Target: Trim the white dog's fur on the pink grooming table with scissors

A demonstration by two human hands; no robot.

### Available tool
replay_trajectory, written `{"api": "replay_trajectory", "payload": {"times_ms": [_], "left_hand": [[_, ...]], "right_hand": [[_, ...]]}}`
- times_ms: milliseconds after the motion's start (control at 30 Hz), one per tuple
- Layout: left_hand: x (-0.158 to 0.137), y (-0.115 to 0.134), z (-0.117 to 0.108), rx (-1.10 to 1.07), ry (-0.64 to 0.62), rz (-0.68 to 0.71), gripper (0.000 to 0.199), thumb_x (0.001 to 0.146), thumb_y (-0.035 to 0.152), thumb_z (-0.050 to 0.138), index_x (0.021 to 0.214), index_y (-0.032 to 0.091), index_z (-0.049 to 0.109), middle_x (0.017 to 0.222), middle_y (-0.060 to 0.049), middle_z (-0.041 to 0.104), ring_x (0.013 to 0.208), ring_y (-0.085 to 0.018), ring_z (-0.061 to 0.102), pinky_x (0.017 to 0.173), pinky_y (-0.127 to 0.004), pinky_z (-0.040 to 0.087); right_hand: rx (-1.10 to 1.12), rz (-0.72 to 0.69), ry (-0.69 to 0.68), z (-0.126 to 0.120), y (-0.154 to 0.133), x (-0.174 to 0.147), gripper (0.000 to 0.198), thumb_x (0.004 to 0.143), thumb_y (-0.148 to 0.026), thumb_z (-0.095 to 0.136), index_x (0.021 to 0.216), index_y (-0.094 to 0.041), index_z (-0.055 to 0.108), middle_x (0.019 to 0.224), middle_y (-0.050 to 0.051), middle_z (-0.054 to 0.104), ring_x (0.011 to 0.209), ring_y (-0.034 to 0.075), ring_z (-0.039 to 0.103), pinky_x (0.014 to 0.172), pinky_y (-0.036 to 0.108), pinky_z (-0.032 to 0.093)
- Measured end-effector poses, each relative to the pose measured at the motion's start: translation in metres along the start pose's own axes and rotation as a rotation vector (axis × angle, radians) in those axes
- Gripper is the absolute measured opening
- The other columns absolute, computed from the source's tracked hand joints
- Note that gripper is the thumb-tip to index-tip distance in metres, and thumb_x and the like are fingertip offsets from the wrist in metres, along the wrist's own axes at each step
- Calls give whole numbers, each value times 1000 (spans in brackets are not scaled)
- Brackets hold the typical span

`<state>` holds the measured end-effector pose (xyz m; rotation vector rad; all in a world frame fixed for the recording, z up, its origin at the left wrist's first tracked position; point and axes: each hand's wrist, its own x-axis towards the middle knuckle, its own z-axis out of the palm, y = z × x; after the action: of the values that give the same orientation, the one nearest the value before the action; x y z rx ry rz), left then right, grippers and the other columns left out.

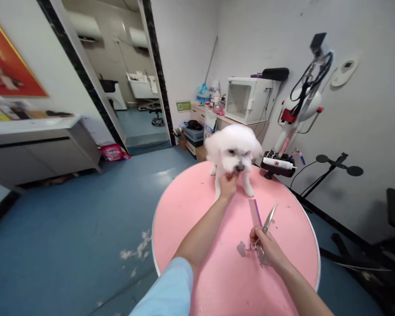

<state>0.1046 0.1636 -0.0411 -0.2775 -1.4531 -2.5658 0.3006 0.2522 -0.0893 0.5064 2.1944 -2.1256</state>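
Observation:
A fluffy white dog (233,142) stands at the far side of the round pink table (191,210), facing me with its head slightly lowered. Under its muzzle, my left hand (228,182) is closed on the chin, the arm stretched out across the table. Low over the near right part of the tabletop, my right hand (265,243) is closed round silver scissors (270,217), blades pointing up and away from me. A comb with a purple spine (257,213) sticks out from the same hand toward the dog's front paw. My fingers hide part of the comb.
A grooming stand (288,131) with a tool tray (278,164) rises behind the table's right side. A white glass-fronted cabinet (246,101) stands behind the dog. White fur clippings (140,250) lie on the blue floor at left. A black stand (337,164) is at right.

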Motion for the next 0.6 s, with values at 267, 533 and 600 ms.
{"api": "replay_trajectory", "payload": {"times_ms": [267,533,600], "left_hand": [[-2,-27,15,-106,-92,-67,33,76,44,74,62,15,68,63,-6,67,56,-12,55,60,-27,46],[-16,-72,50,-164,-175,-40,35,76,47,74,68,15,63,67,-4,65,67,-15,59,68,-29,48],[-18,-76,54,-130,-191,-21,36,80,47,71,66,15,60,65,-3,63,68,-14,57,67,-27,47]], "right_hand": [[-359,168,-705,-23,-77,-19,35,82,-45,65,102,-20,50,77,2,69,74,17,67,71,30,50],[-1100,392,-710,-16,-240,-2,22,64,-3,61,79,-18,66,64,-2,65,57,10,59,48,17,41],[-1197,481,-766,-1,-270,8,17,67,-3,61,72,-17,68,59,-4,63,54,8,58,46,15,38]]}}
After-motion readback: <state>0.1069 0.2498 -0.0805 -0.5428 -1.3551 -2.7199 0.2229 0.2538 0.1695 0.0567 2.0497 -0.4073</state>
